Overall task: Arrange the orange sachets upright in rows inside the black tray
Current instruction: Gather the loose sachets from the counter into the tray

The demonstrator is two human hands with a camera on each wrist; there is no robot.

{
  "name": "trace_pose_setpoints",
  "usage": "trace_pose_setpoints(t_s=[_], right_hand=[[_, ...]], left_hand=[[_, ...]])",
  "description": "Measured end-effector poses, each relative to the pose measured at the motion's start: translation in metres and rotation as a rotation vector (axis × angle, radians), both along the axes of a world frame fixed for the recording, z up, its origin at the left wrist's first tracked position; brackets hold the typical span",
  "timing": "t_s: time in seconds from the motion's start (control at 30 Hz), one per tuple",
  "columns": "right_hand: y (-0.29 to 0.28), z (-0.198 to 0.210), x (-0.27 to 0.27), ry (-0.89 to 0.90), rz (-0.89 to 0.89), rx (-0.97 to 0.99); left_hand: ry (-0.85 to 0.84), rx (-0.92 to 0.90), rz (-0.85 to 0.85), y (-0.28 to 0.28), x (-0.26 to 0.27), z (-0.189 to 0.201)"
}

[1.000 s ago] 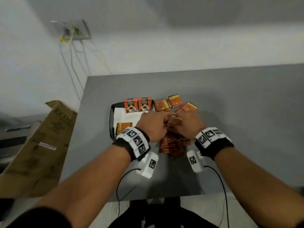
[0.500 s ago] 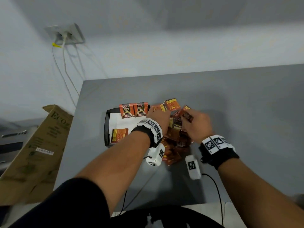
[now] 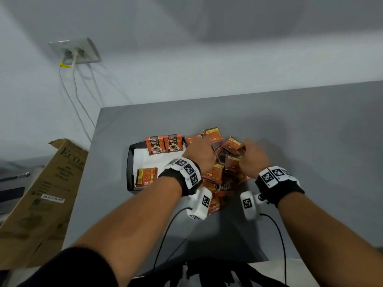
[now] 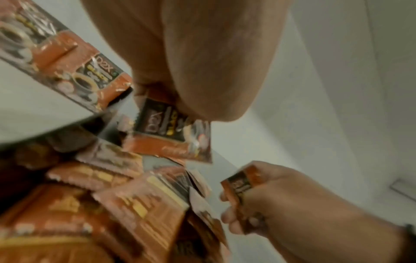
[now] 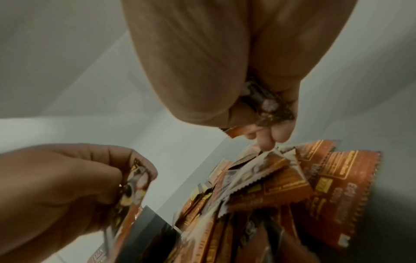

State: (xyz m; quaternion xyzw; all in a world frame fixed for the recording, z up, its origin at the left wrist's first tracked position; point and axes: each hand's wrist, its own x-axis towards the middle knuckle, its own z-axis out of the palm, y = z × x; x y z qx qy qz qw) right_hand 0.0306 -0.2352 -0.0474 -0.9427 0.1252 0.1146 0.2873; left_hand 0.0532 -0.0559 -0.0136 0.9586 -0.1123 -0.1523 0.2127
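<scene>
A black tray (image 3: 129,162) lined with white paper sits left of a loose pile of orange sachets (image 3: 217,175). Two sachets (image 3: 154,145) stand upright side by side at the tray's back edge, and one sachet (image 3: 146,176) lies flat near its front. My left hand (image 3: 199,150) hovers by the tray's back right corner and pinches a sachet (image 4: 171,131) that hangs below the fingers. Over the pile's right side, my right hand (image 3: 250,156) grips another sachet (image 5: 265,105) in curled fingers.
The grey table (image 3: 300,141) ends at a left edge beside the tray. A cardboard box (image 3: 41,193) leans off the table on the left. A wall socket (image 3: 76,51) with hanging cables is at the back left. Wrist camera cables trail toward my body.
My left hand has moved forward from the pile's middle to the tray's back right corner with a sachet. My right hand has shifted right and forward over the pile.
</scene>
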Motion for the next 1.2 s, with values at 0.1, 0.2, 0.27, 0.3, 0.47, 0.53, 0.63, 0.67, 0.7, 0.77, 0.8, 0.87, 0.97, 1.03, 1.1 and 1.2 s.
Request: trace_pose_setpoints(t_s=[0.1, 0.2, 0.27, 0.3, 0.47, 0.53, 0.63, 0.67, 0.7, 0.77, 0.8, 0.87, 0.97, 1.03, 1.1, 1.2], right_hand=[[0.005, -0.014, 0.005, 0.051, -0.009, -0.008], [0.013, -0.024, 0.004, 0.074, -0.013, -0.008], [0.017, -0.026, 0.004, 0.093, -0.007, -0.037], [0.018, -0.027, 0.004, 0.089, -0.013, -0.04], [0.019, -0.024, 0.006, 0.052, -0.03, -0.021], [0.016, -0.023, 0.007, 0.038, -0.053, 0.0], [0.012, -0.023, 0.007, 0.075, 0.008, -0.04], [0.01, -0.023, 0.006, 0.099, 0.022, -0.041], [0.008, -0.022, 0.006, 0.103, 0.027, -0.017], [0.0, -0.021, 0.008, 0.084, -0.005, 0.059], [-0.005, -0.02, 0.01, 0.067, -0.029, 0.098], [-0.016, -0.013, 0.012, 0.024, -0.057, 0.154], [-0.027, -0.004, 0.018, 0.014, -0.036, 0.127], [-0.03, -0.001, 0.024, 0.034, 0.016, 0.06], [-0.03, 0.0, 0.026, 0.091, 0.052, 0.001], [-0.025, -0.006, 0.014, 0.18, 0.061, -0.021]], left_hand=[[0.146, 0.033, -0.029, -0.014, -0.014, -0.011], [0.185, 0.099, 0.005, -0.026, -0.023, -0.025], [0.186, 0.165, 0.04, -0.031, -0.026, -0.034], [0.179, 0.209, 0.036, -0.033, -0.027, -0.036], [0.097, 0.23, 0.062, -0.035, -0.029, -0.041], [0.088, 0.242, 0.114, -0.035, -0.03, -0.041], [0.078, 0.221, 0.051, -0.034, -0.027, -0.039], [0.09, 0.187, 0.037, -0.032, -0.025, -0.036], [0.121, 0.139, 0.053, -0.03, -0.023, -0.031], [0.142, 0.051, 0.084, -0.028, -0.016, -0.021], [0.16, 0.033, 0.076, -0.029, -0.014, -0.016], [0.199, 0.04, 0.03, -0.032, -0.012, -0.013], [0.182, 0.173, -0.098, -0.038, -0.017, -0.01], [0.123, 0.251, -0.166, -0.039, -0.02, -0.019], [0.068, 0.267, -0.139, -0.038, -0.022, -0.03], [0.038, 0.276, -0.118, -0.036, -0.023, -0.035]])
